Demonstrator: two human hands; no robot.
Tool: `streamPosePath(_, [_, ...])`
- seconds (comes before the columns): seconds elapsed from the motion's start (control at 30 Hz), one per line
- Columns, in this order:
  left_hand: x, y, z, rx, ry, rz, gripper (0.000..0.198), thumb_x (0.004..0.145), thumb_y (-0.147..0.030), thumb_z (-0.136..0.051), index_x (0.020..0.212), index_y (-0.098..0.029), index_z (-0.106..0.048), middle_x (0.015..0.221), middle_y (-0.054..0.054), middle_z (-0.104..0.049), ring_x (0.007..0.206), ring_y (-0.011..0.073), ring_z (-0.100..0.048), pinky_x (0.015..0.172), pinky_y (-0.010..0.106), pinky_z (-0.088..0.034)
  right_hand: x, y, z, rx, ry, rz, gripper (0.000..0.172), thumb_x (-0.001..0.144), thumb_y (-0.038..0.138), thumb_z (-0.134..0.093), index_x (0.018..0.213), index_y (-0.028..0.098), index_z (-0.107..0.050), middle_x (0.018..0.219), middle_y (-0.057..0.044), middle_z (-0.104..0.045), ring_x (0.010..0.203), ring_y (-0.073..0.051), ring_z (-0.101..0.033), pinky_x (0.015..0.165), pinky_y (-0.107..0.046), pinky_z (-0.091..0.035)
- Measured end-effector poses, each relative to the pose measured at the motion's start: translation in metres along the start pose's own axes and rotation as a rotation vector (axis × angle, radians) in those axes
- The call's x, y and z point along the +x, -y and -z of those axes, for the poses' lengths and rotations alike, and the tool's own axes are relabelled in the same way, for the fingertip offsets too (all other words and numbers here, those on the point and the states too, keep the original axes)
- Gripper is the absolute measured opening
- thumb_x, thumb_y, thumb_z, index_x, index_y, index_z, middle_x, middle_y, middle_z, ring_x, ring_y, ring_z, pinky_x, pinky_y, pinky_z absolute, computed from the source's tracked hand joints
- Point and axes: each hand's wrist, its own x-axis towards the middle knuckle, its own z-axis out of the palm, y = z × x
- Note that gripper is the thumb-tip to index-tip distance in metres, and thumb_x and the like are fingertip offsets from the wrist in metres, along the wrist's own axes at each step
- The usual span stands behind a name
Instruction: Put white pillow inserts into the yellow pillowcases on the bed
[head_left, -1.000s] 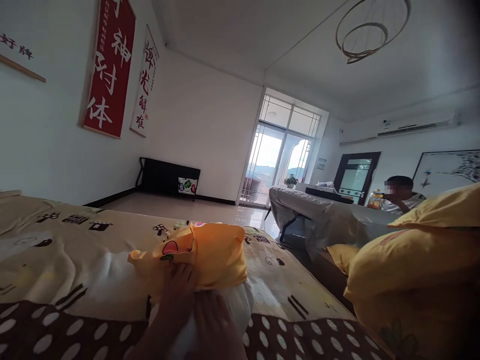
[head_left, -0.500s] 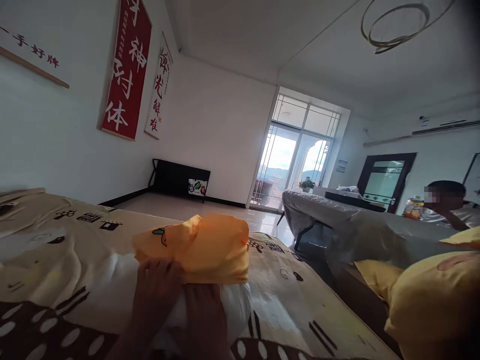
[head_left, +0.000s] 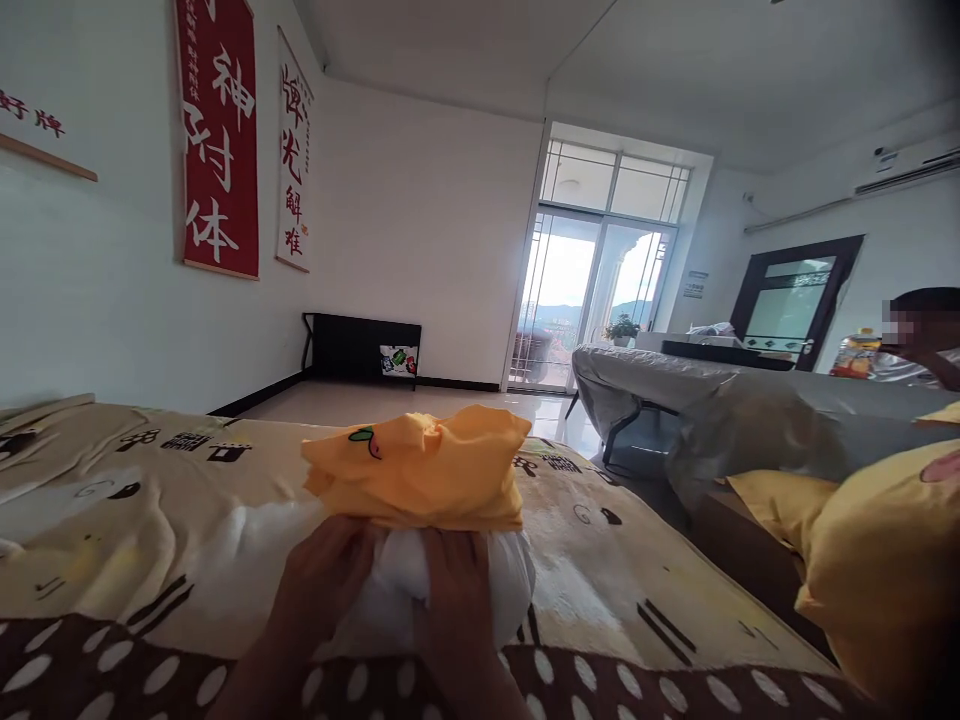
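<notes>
On the blanket in front of me lies a plump white pillow insert (head_left: 514,580), its far end inside an orange pillowcase (head_left: 427,485) with a green leaf and a small pink print. My left hand (head_left: 330,565) is closed on the insert's left part, right at the case's open edge. Beside it, my right hand (head_left: 459,585) grips the insert on the right, fingers curled over it close to the same edge. White fabric bulges between both hands. Some fingertips are hidden under the case edge and in the soft folds.
A beige and brown patterned blanket (head_left: 630,560) spreads under everything. At right are a yellow stuffed pillow (head_left: 885,540) and a plastic-covered table (head_left: 637,375), with a person (head_left: 930,330) behind it. A black folded table (head_left: 345,345) leans by the far wall.
Pillowcase, insert and both hands sit further right in view, partly because the camera has turned and tilted down. My hands are further apart, and more white insert shows between them.
</notes>
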Motion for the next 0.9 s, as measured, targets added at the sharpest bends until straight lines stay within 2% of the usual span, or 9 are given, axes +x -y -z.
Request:
streamPosePath(0.07, [0.005, -0.003, 0.003, -0.073, 0.07, 0.087, 0.006, 0.084, -0.017, -0.051, 0.089, -0.019, -0.054, 0.069, -0.002, -0.055, 0.059, 0.0095, -0.051, 0.056, 0.019, -0.043, 0.006, -0.008, 0.01, 0.018, 0.042, 0.009, 0.07, 0.054, 0.007, -0.042, 0.123, 0.012, -0.053, 0.117, -0.012, -0.059, 0.116, -0.028, -0.045, 0.107, -0.046, -0.02])
streamPosePath(0.17, [0.01, -0.008, 0.007, -0.143, 0.18, 0.134, 0.017, 0.081, -0.016, -0.048, 0.097, -0.02, -0.054, 0.078, 0.0, -0.058, 0.065, 0.0104, -0.054, 0.06, 0.02, -0.047, 0.012, -0.017, 0.023, 0.039, 0.098, 0.018, 0.071, 0.055, 0.007, -0.042, 0.125, 0.012, -0.05, 0.12, -0.012, -0.057, 0.118, -0.028, -0.044, 0.107, -0.046, -0.021])
streamPosePath(0.3, [0.01, -0.01, 0.01, -0.137, 0.217, 0.269, 0.02, 0.079, -0.023, -0.05, 0.099, -0.021, -0.054, 0.082, 0.0, -0.061, 0.065, 0.0116, -0.057, 0.054, 0.021, -0.047, 0.013, -0.02, 0.028, 0.037, 0.079, 0.015, 0.07, 0.056, 0.007, -0.043, 0.125, 0.014, -0.048, 0.119, -0.011, -0.057, 0.115, -0.028, -0.045, 0.104, -0.045, -0.025])
streamPosePath(0.43, [0.007, 0.002, 0.008, -0.284, 0.265, 0.427, 0.023, 0.087, -0.032, -0.042, 0.102, -0.022, -0.057, 0.078, -0.002, -0.063, 0.052, 0.0083, -0.055, 0.046, 0.018, -0.045, 0.011, -0.022, 0.028, 0.014, 0.054, -0.003, 0.072, 0.055, 0.007, -0.044, 0.126, 0.015, -0.048, 0.12, -0.011, -0.057, 0.116, -0.029, -0.046, 0.102, -0.046, -0.028])
streamPosePath(0.57, [0.004, 0.015, 0.004, -0.234, 0.279, 0.398, 0.023, 0.082, -0.035, -0.053, 0.101, -0.023, -0.058, 0.076, -0.004, -0.061, 0.049, 0.0069, -0.052, 0.047, 0.018, -0.046, 0.009, -0.026, 0.027, -0.025, 0.015, -0.004, 0.07, 0.056, 0.008, -0.045, 0.125, 0.016, -0.048, 0.121, -0.012, -0.057, 0.117, -0.029, -0.047, 0.102, -0.047, -0.028])
streamPosePath(0.63, [0.001, 0.016, -0.001, -0.113, 0.206, 0.342, 0.021, 0.08, -0.036, -0.057, 0.096, -0.023, -0.059, 0.074, -0.005, -0.06, 0.05, 0.0074, -0.053, 0.049, 0.018, -0.046, 0.007, -0.028, 0.025, -0.043, 0.01, 0.023, 0.071, 0.055, 0.009, -0.045, 0.126, 0.015, -0.048, 0.121, -0.012, -0.057, 0.118, -0.03, -0.047, 0.103, -0.047, -0.027])
streamPosePath(0.77, [-0.009, 0.011, -0.015, 0.116, -0.079, 0.135, 0.014, 0.086, -0.031, -0.05, 0.083, -0.021, -0.06, 0.072, -0.001, -0.062, 0.064, 0.0113, -0.059, 0.059, 0.02, -0.047, 0.005, -0.027, 0.022, -0.066, 0.006, 0.054, 0.069, 0.054, 0.011, -0.046, 0.123, 0.014, -0.049, 0.121, -0.013, -0.058, 0.117, -0.03, -0.048, 0.103, -0.046, -0.027])
streamPosePath(0.9, [-0.017, 0.016, -0.025, 0.246, -0.113, 0.05, 0.017, 0.088, -0.025, -0.047, 0.081, -0.021, -0.062, 0.08, 0.002, -0.067, 0.076, 0.0135, -0.062, 0.068, 0.022, -0.047, 0.004, -0.023, 0.023, -0.081, -0.023, 0.075, 0.071, 0.054, 0.012, -0.046, 0.125, 0.013, -0.049, 0.121, -0.013, -0.058, 0.117, -0.031, -0.049, 0.102, -0.045, -0.03])
